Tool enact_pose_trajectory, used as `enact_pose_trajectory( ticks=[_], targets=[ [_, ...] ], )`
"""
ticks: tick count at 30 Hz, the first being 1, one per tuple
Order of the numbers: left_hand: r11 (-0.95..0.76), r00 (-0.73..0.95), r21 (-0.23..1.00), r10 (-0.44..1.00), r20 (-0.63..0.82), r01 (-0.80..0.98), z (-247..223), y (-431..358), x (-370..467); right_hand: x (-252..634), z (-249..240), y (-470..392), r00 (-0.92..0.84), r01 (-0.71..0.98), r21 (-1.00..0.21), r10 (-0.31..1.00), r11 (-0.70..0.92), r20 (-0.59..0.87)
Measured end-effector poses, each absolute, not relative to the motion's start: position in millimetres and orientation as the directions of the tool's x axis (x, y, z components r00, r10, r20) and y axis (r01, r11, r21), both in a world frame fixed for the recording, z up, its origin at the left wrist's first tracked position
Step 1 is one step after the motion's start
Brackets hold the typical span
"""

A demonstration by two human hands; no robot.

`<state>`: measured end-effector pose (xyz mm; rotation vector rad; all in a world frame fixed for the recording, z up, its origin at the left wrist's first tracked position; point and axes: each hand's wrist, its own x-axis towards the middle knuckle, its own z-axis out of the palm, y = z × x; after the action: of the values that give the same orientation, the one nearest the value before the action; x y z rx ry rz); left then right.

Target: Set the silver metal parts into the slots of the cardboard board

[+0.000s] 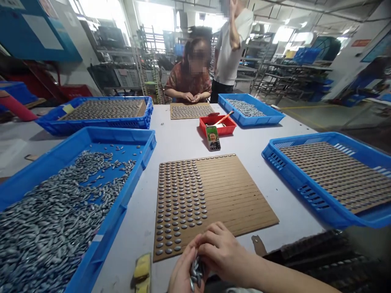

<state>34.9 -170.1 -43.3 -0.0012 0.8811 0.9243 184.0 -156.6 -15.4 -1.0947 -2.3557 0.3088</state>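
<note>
Just past the near edge of a brown cardboard sheet (235,191), my left hand (182,272) is cupped around several small silvery oval pieces (197,272). My right hand (218,248) bends over it from the right, its fingers curled against the left hand's fingertips and the pieces. Rows of the same oval pieces (180,191) cover the sheet's left part and a line along its far edge. Many loose pieces (51,215) fill a large blue tray (122,205) at the left.
A phone (213,138) leans on a red box (226,129) beyond the sheet. Blue trays stand at right (305,191), far left (100,124) and far right (259,120). A seated person (189,81) works opposite; another person (230,53) stands behind. Yellow object (142,272) lies near.
</note>
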Motion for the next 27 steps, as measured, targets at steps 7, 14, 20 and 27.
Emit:
enact_pose_trajectory(
  ticks=[7,14,20,27],
  targets=[
    [0.665,0.326,0.354,0.675,-0.663,-0.657,-20.3,-176.9,35.4,195.8,-14.7,-162.5,-0.628,0.604,-0.424,0.730,0.675,0.269],
    [0.701,0.411,0.340,0.668,-0.620,-0.627,-11.7,-179.0,36.5,203.9,-25.3,-166.4,-0.594,0.621,-0.442,0.757,0.647,0.273],
    [0.718,0.346,0.429,0.661,-0.666,-0.548,-18.3,-182.2,40.8,210.4,-27.3,-169.7,-0.569,0.625,-0.452,0.768,0.636,0.294],
    [0.700,0.318,0.478,0.687,-0.653,-0.531,-20.5,-182.4,46.8,211.5,-23.7,-169.2,-0.615,0.670,-0.369,0.760,0.644,0.211]
  ],
)
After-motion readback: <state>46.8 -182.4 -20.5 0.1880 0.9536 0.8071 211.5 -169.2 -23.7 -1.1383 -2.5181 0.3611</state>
